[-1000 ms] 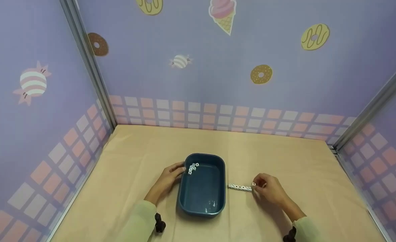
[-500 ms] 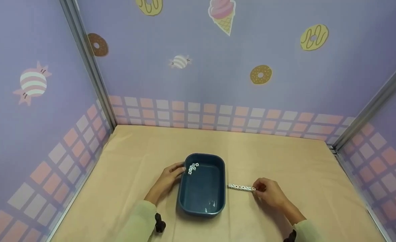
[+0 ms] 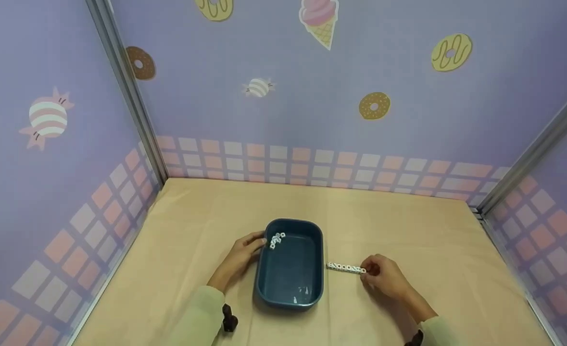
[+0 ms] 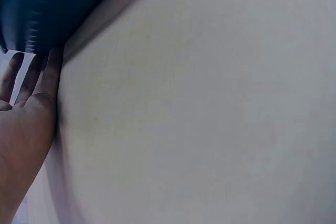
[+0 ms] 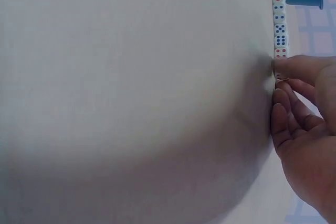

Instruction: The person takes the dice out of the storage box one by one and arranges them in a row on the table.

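Note:
A row of small white dice (image 3: 343, 267) lies on the table, to the right of a dark blue rectangular tub (image 3: 292, 269). At the row's right end, my right hand (image 3: 386, 276) pinches a die (image 5: 279, 76) between thumb and finger, in line with the others. The right wrist view shows blue and red pips on the row; my fingers partly cover its near end. My left hand (image 3: 240, 257) rests against the tub's left side, fingers (image 4: 50, 72) straight along the outer wall and the thumb at the rim. Several loose dice (image 3: 276, 240) lie inside the tub, near its far left corner.
A cream cloth (image 3: 206, 211) covers the table. Purple printed panels (image 3: 283, 110) stand at the back and both sides, with metal posts (image 3: 129, 91) at the corners. The tub's right wall stands close to the row's left end.
My right hand has lowered slightly toward me, bringing the pinched die down from above the row to its right end. My left hand and the tub have stayed put.

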Tool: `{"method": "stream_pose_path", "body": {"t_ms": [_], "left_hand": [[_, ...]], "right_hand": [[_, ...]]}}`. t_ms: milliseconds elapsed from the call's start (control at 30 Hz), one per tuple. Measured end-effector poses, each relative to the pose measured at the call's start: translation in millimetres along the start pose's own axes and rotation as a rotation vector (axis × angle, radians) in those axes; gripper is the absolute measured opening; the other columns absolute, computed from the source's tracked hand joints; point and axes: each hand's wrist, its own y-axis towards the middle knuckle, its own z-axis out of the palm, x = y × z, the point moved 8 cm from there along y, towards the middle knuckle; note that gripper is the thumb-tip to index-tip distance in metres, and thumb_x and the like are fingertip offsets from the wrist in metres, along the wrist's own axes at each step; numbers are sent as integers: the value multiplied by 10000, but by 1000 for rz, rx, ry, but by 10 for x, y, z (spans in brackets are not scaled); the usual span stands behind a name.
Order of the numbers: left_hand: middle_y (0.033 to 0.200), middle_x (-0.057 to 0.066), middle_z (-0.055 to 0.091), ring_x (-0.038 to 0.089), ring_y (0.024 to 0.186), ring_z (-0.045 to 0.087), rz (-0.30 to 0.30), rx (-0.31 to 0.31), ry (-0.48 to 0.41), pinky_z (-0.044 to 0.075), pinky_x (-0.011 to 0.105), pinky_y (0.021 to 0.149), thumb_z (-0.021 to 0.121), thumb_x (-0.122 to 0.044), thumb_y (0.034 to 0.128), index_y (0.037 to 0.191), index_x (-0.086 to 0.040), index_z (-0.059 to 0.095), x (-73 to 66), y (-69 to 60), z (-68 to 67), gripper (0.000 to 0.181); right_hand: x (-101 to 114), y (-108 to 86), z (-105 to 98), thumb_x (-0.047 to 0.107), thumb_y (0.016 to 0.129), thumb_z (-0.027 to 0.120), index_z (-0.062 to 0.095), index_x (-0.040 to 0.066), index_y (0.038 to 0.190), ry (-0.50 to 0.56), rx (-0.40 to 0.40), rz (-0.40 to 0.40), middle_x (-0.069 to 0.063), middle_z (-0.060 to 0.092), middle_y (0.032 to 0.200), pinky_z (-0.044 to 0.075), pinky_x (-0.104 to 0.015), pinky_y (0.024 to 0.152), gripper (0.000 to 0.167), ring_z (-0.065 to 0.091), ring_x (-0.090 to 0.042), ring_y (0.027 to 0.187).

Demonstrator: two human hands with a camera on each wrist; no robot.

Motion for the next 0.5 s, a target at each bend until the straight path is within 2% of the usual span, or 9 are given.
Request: {"method": "stream_pose_path", "body": {"t_ms": [133, 300, 400, 500], "left_hand": [[1534, 190, 552, 339, 1414, 541, -2, -3, -1, 490, 462, 1136, 646, -243, 1077, 1521, -26, 550, 9, 8, 3, 503], [1533, 195, 550, 332, 1408, 545, 0, -3, -4, 487, 464, 1139, 646, -244, 1077, 1527, -24, 540, 11, -8, -7, 512], [1533, 197, 548, 336, 1411, 539, -1, 3, -9, 480, 472, 1144, 646, -243, 1078, 1531, -18, 532, 10, -5, -9, 519], [1533, 196, 549, 344, 1417, 533, 1, 1, -11, 478, 477, 1146, 649, -238, 1077, 1530, -12, 531, 1, 12, -17, 520]], "right_hand": [[27, 20, -4, 6, 900, 822, 681, -13, 1143, -6, -29, 27, -101, 632, 981, 495, -238, 666, 281, 570, -179, 833], [155, 132, -45, 43, 942, 792, 673, -34, 1181, -22, -178, 67, -64, 605, 924, 480, -275, 711, 278, 552, -176, 826], [352, 255, -50, 39, 946, 784, 685, -30, 1141, -5, -257, 24, -53, 609, 905, 496, -279, 731, 229, 571, -183, 829], [611, 415, -6, 21, 935, 791, 696, -11, 1096, 52, -294, -60, -52, 634, 901, 535, -274, 728, 190, 609, -196, 826]]}}
